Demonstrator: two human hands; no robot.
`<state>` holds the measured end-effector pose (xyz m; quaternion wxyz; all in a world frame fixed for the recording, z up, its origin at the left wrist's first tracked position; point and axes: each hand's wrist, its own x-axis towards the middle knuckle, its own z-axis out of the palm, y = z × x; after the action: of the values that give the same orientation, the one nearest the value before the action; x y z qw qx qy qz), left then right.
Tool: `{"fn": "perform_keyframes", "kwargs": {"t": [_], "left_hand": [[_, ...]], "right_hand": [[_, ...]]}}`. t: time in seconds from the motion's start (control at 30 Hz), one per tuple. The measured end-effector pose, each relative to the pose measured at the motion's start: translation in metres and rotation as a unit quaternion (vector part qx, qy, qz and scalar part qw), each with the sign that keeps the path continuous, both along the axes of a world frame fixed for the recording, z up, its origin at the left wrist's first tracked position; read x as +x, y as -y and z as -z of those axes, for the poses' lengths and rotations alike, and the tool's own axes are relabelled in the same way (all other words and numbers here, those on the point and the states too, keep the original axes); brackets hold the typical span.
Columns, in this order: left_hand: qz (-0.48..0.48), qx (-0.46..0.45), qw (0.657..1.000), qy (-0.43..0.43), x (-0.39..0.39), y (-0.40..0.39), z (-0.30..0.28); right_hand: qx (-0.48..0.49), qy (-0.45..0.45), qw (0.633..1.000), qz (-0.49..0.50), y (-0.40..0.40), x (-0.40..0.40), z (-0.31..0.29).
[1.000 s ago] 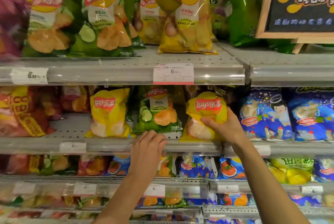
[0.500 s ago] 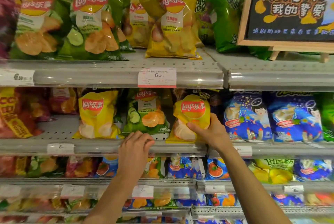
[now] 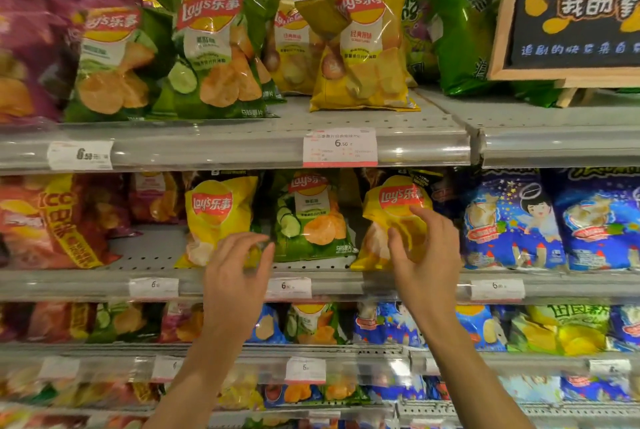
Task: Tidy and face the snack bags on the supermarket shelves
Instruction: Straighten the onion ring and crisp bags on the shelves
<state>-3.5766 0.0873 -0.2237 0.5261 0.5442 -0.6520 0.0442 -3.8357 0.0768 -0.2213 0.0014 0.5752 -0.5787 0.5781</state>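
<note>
Three Lay's bags stand on the middle shelf [image 3: 398, 284]: a yellow bag [image 3: 214, 213] on the left, a green cucumber bag [image 3: 311, 220] in the centre, and a tilted yellow bag [image 3: 384, 217] on the right. My right hand [image 3: 429, 255] hovers in front of the right yellow bag with thumb and fingers spread and nothing clamped between them. My left hand [image 3: 235, 276] is raised before the gap between the left yellow bag and the green bag. Its fingers are loosely curled and apart, and it holds nothing.
The upper shelf holds green Lay's bags [image 3: 207, 47], a yellow bag [image 3: 363, 47] and a framed chalkboard sign [image 3: 571, 12] at the right. Blue snack bags [image 3: 509, 220] fill the middle shelf's right side and red bags [image 3: 52, 220] its left. Lower shelves hold more bags.
My right hand has let go of the right yellow bag and drawn back with fingers spread. My left hand has lifted off the shelf edge to bag height.
</note>
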Motion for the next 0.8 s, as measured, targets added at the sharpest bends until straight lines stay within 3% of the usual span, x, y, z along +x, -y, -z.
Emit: {"fn": "perform_keyframes", "kwargs": {"t": [0.2, 0.47, 0.63, 0.8], "left_hand": [[-0.017, 0.025, 0.997, -0.072, 0.071, 0.012, -0.001], [0.03, 0.121, 0.984, -0.127, 0.136, 0.041, 0.013], [0.077, 0.239, 0.953, -0.168, 0.148, 0.068, 0.02], [0.136, 0.333, 0.904, -0.233, 0.147, 0.095, 0.011]], "right_hand": [[0.069, 0.03, 0.996, -0.056, 0.015, 0.076, -0.004], [0.177, 0.048, 0.983, -0.031, 0.043, 0.124, -0.002], [0.217, 0.086, 0.971, -0.043, 0.061, 0.122, -0.008], [0.315, 0.115, 0.938, -0.093, 0.086, 0.11, -0.01]]}}
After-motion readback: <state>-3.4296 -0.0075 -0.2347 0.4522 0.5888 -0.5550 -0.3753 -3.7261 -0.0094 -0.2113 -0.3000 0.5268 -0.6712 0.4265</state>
